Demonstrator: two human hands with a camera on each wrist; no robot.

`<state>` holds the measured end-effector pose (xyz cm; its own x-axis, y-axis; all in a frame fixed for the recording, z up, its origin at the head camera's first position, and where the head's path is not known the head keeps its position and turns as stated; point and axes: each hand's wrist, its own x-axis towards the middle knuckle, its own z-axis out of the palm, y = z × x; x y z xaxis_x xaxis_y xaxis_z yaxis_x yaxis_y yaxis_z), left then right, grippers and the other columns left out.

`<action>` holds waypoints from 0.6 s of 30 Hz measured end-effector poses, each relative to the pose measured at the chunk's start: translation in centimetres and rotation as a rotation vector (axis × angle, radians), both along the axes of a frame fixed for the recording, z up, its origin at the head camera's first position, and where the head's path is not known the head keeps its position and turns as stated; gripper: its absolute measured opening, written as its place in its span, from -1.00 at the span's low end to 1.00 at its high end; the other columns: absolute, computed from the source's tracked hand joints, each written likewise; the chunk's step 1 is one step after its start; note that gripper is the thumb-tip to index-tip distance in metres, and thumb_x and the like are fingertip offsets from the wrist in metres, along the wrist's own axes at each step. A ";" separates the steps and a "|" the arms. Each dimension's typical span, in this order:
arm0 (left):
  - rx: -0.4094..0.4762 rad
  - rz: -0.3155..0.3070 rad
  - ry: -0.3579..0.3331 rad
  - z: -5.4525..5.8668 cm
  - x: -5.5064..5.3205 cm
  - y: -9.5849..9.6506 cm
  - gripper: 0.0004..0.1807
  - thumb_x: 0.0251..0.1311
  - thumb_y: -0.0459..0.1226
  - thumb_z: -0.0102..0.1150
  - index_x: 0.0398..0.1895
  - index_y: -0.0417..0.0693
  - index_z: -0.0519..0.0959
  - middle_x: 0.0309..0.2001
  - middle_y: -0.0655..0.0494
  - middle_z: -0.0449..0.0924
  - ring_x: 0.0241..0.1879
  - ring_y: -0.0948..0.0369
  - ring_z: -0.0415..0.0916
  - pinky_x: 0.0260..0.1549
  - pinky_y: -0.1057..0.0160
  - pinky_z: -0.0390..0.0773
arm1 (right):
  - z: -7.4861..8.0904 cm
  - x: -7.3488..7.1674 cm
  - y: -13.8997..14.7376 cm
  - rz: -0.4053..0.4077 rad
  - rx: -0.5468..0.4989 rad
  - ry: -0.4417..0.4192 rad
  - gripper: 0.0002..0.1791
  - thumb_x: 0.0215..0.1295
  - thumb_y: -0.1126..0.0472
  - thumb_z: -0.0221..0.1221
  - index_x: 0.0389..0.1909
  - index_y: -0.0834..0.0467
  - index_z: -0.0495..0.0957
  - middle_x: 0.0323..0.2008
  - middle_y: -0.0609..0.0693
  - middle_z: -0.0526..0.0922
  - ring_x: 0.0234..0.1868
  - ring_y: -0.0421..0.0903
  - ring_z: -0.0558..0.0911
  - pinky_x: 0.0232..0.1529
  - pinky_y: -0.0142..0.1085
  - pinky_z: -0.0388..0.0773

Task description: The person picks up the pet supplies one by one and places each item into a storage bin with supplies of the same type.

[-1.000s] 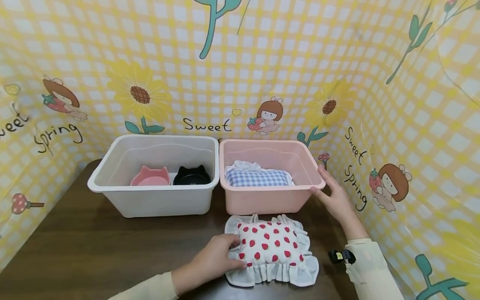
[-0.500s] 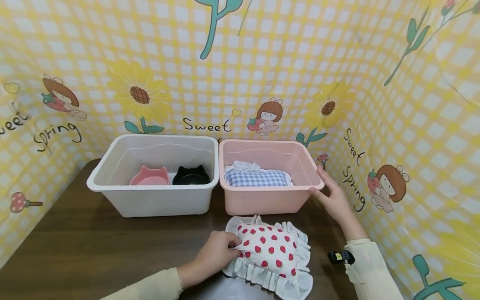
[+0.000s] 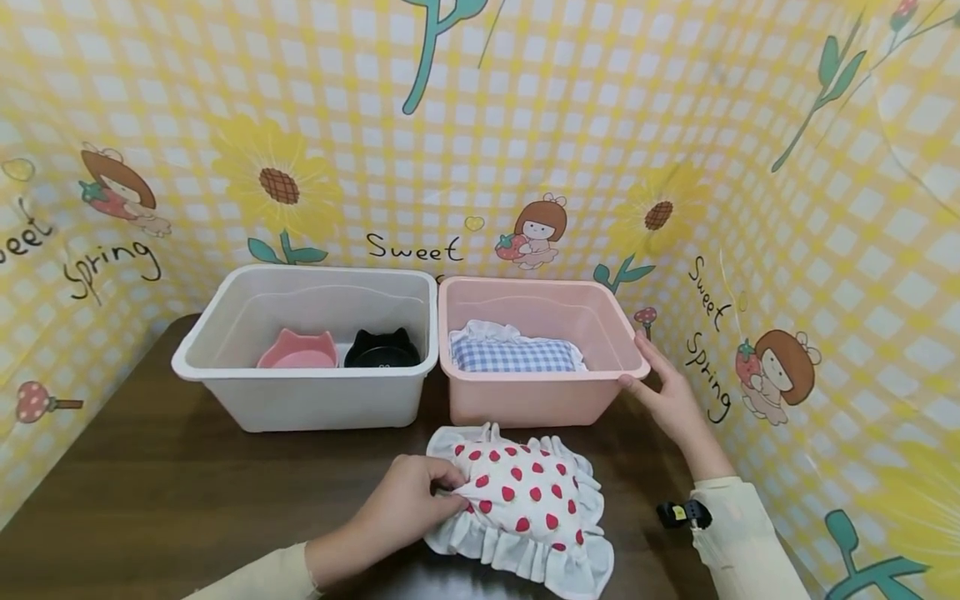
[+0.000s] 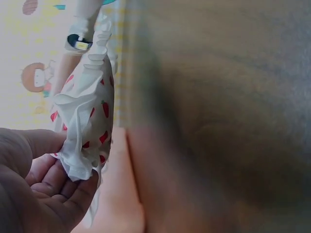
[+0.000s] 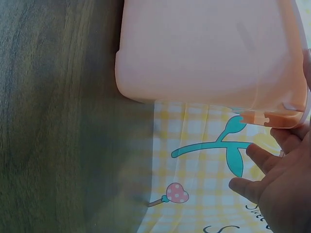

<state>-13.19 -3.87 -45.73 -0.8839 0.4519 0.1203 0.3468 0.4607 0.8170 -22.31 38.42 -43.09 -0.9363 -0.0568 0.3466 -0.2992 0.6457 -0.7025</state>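
My left hand (image 3: pixel 408 504) pinches the left edge of a small ruffled pillow (image 3: pixel 517 500) between thumb and fingers. White with red strawberries, the pillow is tilted over the table in front of the bins. The left wrist view shows the ruffle (image 4: pixel 77 116) bunched between thumb and fingers (image 4: pixel 53 182). My right hand (image 3: pixel 675 404) rests at the right front corner of a pink plastic bin (image 3: pixel 525 404), touching its rim. Straight, spread fingers (image 5: pixel 262 158) show there in the right wrist view. A blue-and-white checked pillow (image 3: pixel 517 356) lies inside this bin.
A white bin (image 3: pixel 322 404) stands directly left of the pink one. It holds a pink cat-eared bowl (image 3: pixel 298 352) and a black cat-eared bowl (image 3: pixel 382 350). Yellow checked cloth (image 3: pixel 480 150) rises behind and beside the dark wooden table (image 3: pixel 187 500).
My left hand has gone from resting at the strawberry pillow's left side to pinching its edge. The pillow has turned and shifted left. My right hand stays at the pink bin.
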 end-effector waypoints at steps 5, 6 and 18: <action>0.012 0.005 0.005 2.5 0.6 -1.0 -0.89 0.09 -0.28 0.53 -0.44 0.16 0.76 -0.42 0.43 0.69 -0.38 0.41 0.53 -0.36 0.39 0.60 | 0.1 0.1 0.0 0.002 -0.004 -0.001 -0.17 0.36 0.11 0.35 0.58 -0.02 0.21 0.60 0.03 0.14 0.60 0.21 0.08 0.48 0.33 0.00; 0.013 0.005 0.008 2.9 0.7 -1.2 -0.89 0.09 -0.27 0.53 -0.44 0.16 0.76 -0.42 0.42 0.69 -0.37 0.40 0.53 -0.35 0.38 0.60 | 0.2 0.1 0.0 0.002 -0.007 -0.004 -0.17 0.36 0.11 0.35 0.58 -0.03 0.21 0.60 0.02 0.14 0.60 0.21 0.08 0.48 0.34 -0.01; 0.022 0.021 0.008 8.4 0.9 -3.2 -0.87 0.08 -0.22 0.56 -0.36 0.22 0.77 -0.35 0.38 0.70 -0.34 0.27 0.57 -0.35 0.35 0.66 | 0.2 0.2 -0.2 0.005 -0.019 -0.008 -0.16 0.36 0.10 0.35 0.59 0.00 0.19 0.59 0.12 0.13 0.61 0.23 0.07 0.48 0.34 -0.03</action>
